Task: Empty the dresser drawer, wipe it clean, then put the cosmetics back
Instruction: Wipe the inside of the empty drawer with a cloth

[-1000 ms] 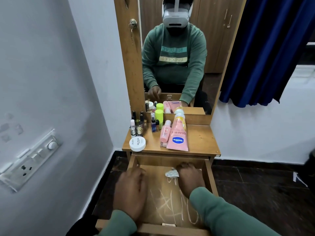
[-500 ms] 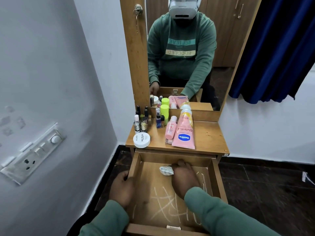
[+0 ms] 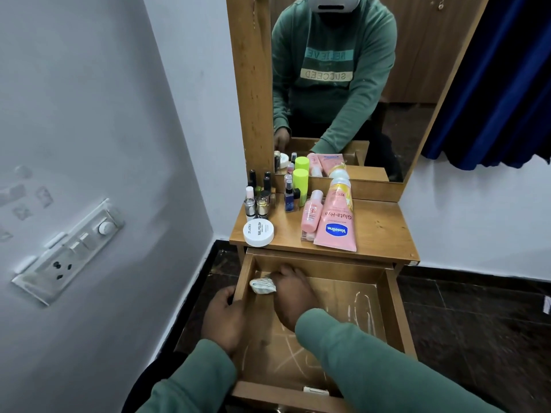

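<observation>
Presently: left hand [image 3: 226, 317], outside the drawer [image 3: 398, 308], fingers curled over its left wall. Crumpled cloth [image 3: 262, 286], on the drawer's floor at its far-left corner. Right hand [image 3: 293, 296], inside the drawer, fingers clenched round the cloth. White jar [image 3: 258, 233] and pink tube [image 3: 337, 222], on the dresser top [image 3: 378, 231] behind the drawer.

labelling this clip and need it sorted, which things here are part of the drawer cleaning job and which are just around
Part of the job: open drawer, crumpled wipe in the right hand, left hand gripping the drawer's side, Vaseline tube, small pink bottle, white nail polish jar, lime green bottle.
Just around: wall switchboard, blue curtain, mirror.
</observation>
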Motion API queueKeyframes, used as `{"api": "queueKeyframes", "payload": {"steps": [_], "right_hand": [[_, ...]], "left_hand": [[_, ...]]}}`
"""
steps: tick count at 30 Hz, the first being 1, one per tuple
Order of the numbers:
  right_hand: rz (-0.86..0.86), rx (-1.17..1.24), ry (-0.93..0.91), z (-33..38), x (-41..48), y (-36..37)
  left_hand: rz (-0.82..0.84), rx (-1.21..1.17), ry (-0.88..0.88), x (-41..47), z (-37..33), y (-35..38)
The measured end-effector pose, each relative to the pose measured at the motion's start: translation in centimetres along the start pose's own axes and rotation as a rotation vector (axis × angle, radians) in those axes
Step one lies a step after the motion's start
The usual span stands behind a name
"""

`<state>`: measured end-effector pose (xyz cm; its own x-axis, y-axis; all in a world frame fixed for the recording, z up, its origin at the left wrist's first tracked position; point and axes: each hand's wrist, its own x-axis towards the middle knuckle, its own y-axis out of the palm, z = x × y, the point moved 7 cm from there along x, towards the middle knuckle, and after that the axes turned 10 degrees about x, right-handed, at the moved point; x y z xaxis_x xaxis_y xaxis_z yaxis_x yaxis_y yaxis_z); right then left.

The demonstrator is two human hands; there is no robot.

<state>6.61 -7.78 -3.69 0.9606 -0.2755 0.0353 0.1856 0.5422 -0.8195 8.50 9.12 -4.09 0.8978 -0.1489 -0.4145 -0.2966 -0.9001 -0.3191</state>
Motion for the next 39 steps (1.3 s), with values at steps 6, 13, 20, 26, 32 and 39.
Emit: {"api": "queueKeyframes", "payload": {"steps": [6, 13, 20, 26, 32, 39], "right_hand": [[0.128, -0.014, -0.160, 2.4, 1.0, 1.2], [0.256, -0.106, -0.369, 0.9, -1.3, -1.0], [0.274, -0.200, -0.272, -3.8, -2.4, -5.9], [0.192, -0.399, -0.216, -6.5, -4.4, -7.8], [0.104, -0.605, -0.102, -7.1, -6.0, -8.8], [0.118, -0.755, -0.071, -7.5, -6.0, -9.7]], "left_hand": [[-0.017, 0.028, 0.042, -0.5, -0.7, -0.1], [0.010, 0.095, 0.053, -1.2, -1.6, -0.2], [0.017, 0.135, 0.057, -1.7, -1.9, -0.1], [0.008, 0.141, 0.084, -0.8, -1.1, -0.1], [0.005, 0.177, 0.099, -1.7, -1.8, 0.2], [0.009, 0.106, 0.102, -2.2, -2.2, 0.0]]}}
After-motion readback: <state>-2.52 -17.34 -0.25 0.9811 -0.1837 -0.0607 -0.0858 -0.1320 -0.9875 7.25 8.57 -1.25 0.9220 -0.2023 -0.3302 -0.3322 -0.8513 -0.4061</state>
